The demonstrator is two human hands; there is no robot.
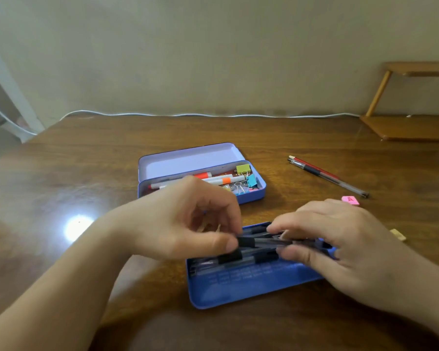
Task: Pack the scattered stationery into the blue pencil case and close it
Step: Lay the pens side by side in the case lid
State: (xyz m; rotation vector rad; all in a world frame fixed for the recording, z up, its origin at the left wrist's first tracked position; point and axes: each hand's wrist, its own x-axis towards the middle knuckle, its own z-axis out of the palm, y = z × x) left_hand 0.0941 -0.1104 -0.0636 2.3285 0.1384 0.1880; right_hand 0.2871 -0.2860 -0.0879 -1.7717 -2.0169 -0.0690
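Left hand (188, 221) & right hand (335, 244) both grasp a bundle of grey pens (261, 243) over the blue tray (241, 287) near the table's (86, 173) front edge. Open pencil case (188, 160) w/ markers sits behind, at mid-table.

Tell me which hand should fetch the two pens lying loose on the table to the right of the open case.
Probably the right hand. The loose pens lie on its side of the table, beyond it and near the pink eraser. The left hand would have to cross over the pen bundle both hands grip.
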